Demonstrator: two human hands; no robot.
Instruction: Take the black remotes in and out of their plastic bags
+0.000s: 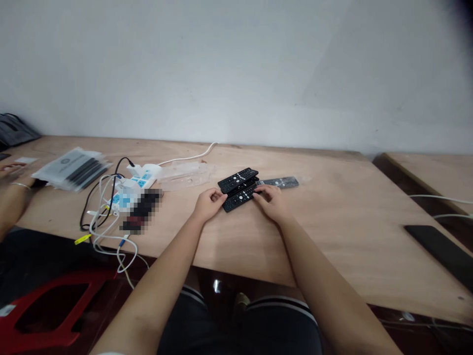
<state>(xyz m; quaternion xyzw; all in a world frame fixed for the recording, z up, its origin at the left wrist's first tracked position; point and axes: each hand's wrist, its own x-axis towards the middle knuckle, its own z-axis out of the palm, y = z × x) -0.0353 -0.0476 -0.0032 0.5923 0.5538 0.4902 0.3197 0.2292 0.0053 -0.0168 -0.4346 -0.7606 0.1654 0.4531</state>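
Several black remote controls lie overlapping in a small pile in front of me. Nearest to me is a remote control (241, 198), tilted up to the right, with its left end at the thumb and curled fingers of my left hand (210, 203). My right hand (272, 201) pinches the same remote at its right end. Just behind it rests another remote (238, 180), and part of one more shows between the two. A remote in clear plastic wrap (284, 182) lies behind my right fingers.
To the left are a white power strip (142, 177), tangled cables (96, 231), a blurred-out dark item (142, 212), clear plastic wrapping (185, 175) and packed bags (72, 167). Another person's arm (15, 202) reaches in at far left. A dark flat object (441, 251) lies right.
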